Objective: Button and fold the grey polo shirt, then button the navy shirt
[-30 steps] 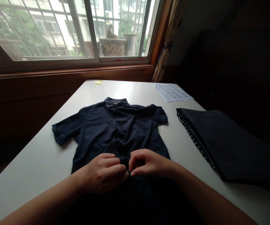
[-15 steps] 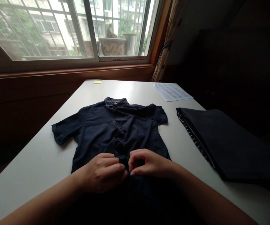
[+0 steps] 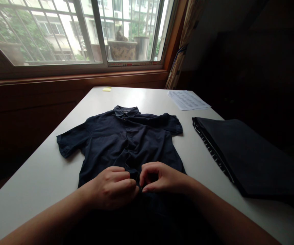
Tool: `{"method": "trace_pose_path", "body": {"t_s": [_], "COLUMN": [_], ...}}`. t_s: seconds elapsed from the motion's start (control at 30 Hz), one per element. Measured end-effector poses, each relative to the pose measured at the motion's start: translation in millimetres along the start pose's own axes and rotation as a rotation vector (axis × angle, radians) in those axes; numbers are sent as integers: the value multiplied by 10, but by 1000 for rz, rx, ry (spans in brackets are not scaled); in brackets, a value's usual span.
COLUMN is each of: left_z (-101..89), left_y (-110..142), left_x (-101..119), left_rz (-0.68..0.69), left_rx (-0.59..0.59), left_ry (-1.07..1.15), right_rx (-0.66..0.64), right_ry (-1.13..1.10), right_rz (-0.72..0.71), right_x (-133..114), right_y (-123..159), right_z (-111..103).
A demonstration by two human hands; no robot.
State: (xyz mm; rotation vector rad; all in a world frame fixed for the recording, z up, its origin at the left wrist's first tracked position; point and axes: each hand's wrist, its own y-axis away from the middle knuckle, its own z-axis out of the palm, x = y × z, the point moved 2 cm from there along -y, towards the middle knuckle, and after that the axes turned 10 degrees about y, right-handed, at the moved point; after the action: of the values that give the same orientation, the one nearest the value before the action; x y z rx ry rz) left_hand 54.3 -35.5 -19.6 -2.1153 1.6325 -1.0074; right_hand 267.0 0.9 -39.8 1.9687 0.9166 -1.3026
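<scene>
A dark navy short-sleeved shirt [image 3: 106,139] lies front up, its collar toward the window and its lower part in deep shadow near me. Two buttons show below the collar, and the front placket runs down to my hands. My left hand [image 3: 116,187] is closed on the shirt's front edge, knuckles up. Close beside it, my right hand [image 3: 157,177] pinches the same placket between thumb and forefinger. The cloth lifts in a small fold between them. Whether a button sits in the fingers is too dark to tell.
The white table [image 3: 34,173] carries a folded dark cloth item [image 3: 254,153] with a white-striped edge on the right. Printed sheets [image 3: 188,100] lie at the far right corner, a yellow sticky note [image 3: 106,89] at the far left. A barred window [image 3: 72,34] stands behind.
Almost nothing differs. The fingertips of my right hand have shifted very slightly at the placket; the shirt and my left hand stay put.
</scene>
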Motion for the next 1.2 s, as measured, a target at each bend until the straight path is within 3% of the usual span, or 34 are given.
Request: {"method": "trace_pose_path", "body": {"t_s": [0.5, 1.2], "left_z": [22, 19], "left_y": [50, 66], "left_x": [-28, -66], "left_rz": [-15, -29], "left_rx": [-28, -24], "left_ry": [3, 73], "right_rx": [87, 88], "right_ry": [247, 286], "right_rz": [-208, -234], "right_x": [-43, -63], "right_y": [20, 40], "right_z": [47, 50]}}
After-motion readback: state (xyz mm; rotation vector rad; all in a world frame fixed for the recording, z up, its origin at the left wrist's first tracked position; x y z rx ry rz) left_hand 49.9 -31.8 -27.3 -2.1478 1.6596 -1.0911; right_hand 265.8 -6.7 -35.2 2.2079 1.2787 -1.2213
